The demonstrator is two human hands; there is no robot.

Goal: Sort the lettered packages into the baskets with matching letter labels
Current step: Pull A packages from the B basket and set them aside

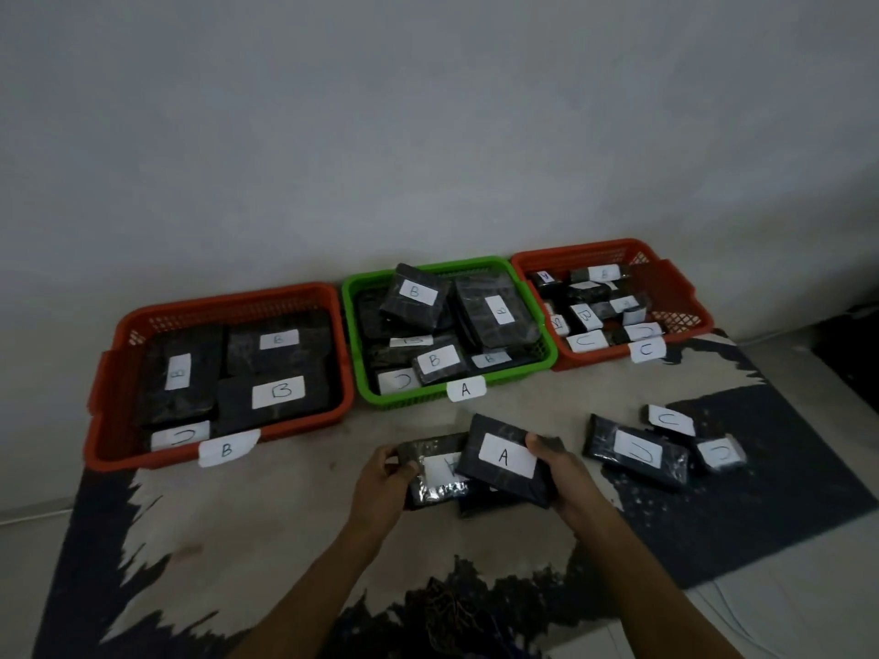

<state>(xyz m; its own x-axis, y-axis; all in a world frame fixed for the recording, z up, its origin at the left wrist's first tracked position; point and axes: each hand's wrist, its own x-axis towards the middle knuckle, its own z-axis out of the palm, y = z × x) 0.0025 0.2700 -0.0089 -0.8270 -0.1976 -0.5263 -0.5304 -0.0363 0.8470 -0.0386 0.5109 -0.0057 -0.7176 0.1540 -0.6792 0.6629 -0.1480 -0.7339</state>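
Right hand gripping A package; left hand gripping second package, label blurred. Risk: misfiling — green A basket already mostly B packages.

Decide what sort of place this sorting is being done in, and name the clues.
Probably the floor of a room in a home, not a warehouse: the baskets stand on a patterned rug against a bare wall, with pale floor tiles beside it.
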